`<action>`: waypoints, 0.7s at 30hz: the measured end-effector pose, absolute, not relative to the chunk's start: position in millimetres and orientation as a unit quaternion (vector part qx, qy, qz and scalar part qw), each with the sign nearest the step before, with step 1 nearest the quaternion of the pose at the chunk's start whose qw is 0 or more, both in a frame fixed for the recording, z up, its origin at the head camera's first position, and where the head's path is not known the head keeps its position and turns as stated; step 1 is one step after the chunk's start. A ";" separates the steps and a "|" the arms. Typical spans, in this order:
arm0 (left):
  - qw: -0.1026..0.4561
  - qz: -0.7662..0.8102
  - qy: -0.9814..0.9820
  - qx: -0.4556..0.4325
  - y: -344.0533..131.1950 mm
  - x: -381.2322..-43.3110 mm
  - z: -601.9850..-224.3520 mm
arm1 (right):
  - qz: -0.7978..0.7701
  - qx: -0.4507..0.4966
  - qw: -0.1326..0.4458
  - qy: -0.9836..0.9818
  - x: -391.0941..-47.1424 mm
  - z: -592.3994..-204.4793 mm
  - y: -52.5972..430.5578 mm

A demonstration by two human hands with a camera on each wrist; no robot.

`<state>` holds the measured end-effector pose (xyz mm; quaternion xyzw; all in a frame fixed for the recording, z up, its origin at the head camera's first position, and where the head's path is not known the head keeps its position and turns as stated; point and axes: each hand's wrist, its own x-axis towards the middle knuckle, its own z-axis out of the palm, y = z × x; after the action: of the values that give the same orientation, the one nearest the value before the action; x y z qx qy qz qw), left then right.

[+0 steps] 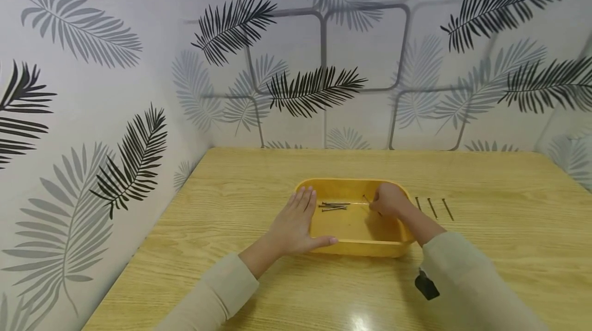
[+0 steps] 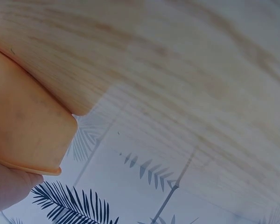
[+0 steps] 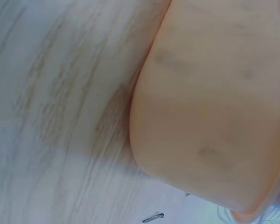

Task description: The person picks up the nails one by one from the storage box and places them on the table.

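Observation:
A yellow plastic tray (image 1: 351,247) sits on the wooden table, with several thin metal nails (image 1: 334,206) lying inside toward its left. My left hand (image 1: 296,223) rests on the tray's left end, fingers straight over the rim and thumb stretched along the front edge. Inside the tray's right part, my right hand (image 1: 388,200) reaches down with curled fingers and pinches a nail (image 1: 365,198), whose head end sticks out to the left. The fingertips are partly hidden. The left wrist view shows the tray's outer wall (image 2: 32,112) with part of the left hand (image 2: 11,186) at its rim.
Three nails (image 1: 432,208) lie side by side on the table (image 1: 509,238), just right of the tray. Behind the table's far edge stands a wall (image 1: 361,120) with a feather pattern. A dark patch (image 1: 426,286) shows by the right sleeve.

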<state>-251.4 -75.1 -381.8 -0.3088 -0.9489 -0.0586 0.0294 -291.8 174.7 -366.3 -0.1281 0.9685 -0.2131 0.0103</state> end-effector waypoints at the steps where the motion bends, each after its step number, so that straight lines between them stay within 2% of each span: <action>1: 0.030 -0.059 -0.949 -0.309 -75.0 -251.5 -382.0 | -0.217 -0.127 0.012 0.968 -291.3 -365.0 174.8; 21: 0.021 -0.063 -0.950 -0.305 -74.7 -251.2 -380.3 | -0.237 -0.098 -0.016 0.966 -286.1 -346.4 178.0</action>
<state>-251.2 -74.7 -380.3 -0.3048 -0.9501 -0.0629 0.0213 -286.1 178.0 -346.4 -0.0978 0.9663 -0.2374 -0.0157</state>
